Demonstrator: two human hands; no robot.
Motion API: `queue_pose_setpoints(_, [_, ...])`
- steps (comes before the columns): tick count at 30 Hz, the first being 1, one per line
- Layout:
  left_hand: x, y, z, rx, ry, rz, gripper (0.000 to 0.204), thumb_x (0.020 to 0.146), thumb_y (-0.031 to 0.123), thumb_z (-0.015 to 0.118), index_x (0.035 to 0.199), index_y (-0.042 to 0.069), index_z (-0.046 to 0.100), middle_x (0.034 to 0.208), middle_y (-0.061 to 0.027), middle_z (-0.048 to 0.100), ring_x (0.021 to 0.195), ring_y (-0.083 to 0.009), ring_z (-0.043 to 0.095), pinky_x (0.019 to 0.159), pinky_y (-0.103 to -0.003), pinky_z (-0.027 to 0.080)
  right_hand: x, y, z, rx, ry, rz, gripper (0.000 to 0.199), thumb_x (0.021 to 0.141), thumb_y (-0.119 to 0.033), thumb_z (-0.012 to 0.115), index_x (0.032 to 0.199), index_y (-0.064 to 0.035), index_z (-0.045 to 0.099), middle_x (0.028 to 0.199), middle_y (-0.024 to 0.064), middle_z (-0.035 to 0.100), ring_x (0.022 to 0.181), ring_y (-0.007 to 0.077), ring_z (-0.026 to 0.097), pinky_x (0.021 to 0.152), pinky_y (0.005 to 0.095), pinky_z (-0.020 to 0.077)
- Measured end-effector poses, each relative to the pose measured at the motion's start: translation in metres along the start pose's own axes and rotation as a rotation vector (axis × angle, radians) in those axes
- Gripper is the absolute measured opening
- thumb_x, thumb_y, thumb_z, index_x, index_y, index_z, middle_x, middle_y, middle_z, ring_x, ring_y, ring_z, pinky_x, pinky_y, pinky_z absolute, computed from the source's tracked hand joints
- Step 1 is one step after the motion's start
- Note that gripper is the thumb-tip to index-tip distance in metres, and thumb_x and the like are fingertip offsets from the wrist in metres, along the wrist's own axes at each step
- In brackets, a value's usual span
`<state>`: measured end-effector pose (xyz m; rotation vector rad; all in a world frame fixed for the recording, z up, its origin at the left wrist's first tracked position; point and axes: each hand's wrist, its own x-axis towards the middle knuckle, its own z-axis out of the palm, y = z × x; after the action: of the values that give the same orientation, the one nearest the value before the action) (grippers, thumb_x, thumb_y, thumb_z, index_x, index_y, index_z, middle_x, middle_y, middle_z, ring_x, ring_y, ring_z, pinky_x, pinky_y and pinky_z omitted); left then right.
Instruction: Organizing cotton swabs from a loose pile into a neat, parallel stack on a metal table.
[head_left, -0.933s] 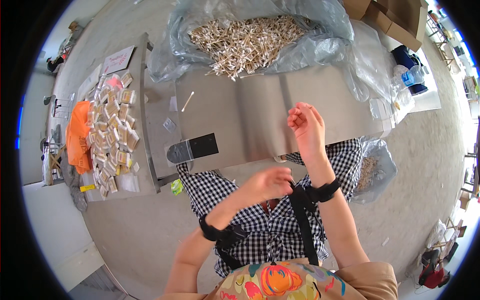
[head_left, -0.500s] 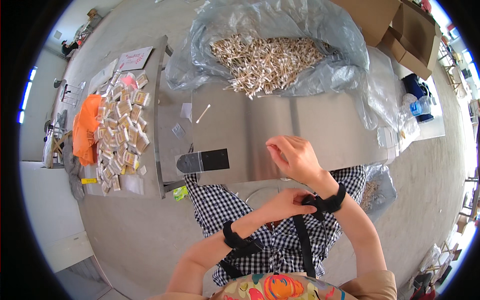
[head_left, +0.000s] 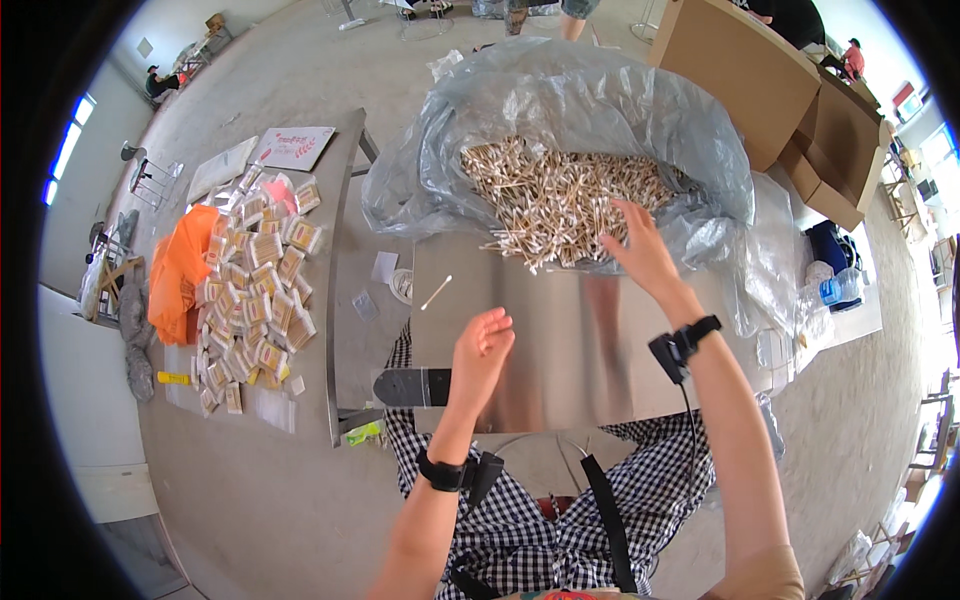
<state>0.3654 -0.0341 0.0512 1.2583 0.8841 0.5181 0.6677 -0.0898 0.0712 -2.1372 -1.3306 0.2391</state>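
Right hand (head_left: 645, 255) hangs at the heap of cotton swabs (head_left: 545, 200), with thumb and fingers apart.
The swabs lie loose in the translucent plastic bag (head_left: 600, 95), on the far part of the metal bench (head_left: 545, 320); one single swab (head_left: 436, 292) lies apart, toward the left. The right grip is spread, with nothing seen between its fingers; whether it touches the heap, I cannot tell. The left hand (head_left: 482, 355) is half curled above the bench; whether its grip is empty, I cannot tell. For good picking, it seems best to close softly around sticks, without pressing the cotton tips or catching the bag.
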Motion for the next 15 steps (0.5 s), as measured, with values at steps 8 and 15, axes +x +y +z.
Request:
queue_pose_setpoints(8, [-0.02, -0.033, 0.009, 0.138, -0.06, 0.009, 0.039, 0.094, 0.009, 0.063, 0.13, -0.003, 0.052, 0.126, -0.0185, 0.063, 0.101, -0.0203, 0.066, 0.083, -0.029, 0.053, 0.011, -0.033, 0.051, -0.263, 0.036, 0.126, 0.03, 0.082, -0.01, 0.063, 0.112, -0.0108, 0.058, 0.113, 0.0132, 0.057, 0.112, 0.0377, 0.053, 0.092, 0.0577, 0.0441])
queue_pose_setpoints(15, [-0.027, -0.037, 0.026, 0.213, -0.064, 0.026, 0.035, 0.095, 0.006, 0.063, 0.127, -0.004, 0.053, 0.125, -0.0155, 0.062, 0.103, -0.0163, 0.064, 0.085, -0.027, 0.053, -0.077, -0.034, 0.04, 0.029, -0.038, -0.083, 0.031, 0.082, 0.007, 0.052, 0.109, -0.0048, 0.06, 0.111, 0.0145, 0.055, 0.11, 0.0349, 0.054, 0.094, 0.0426, 0.0486])
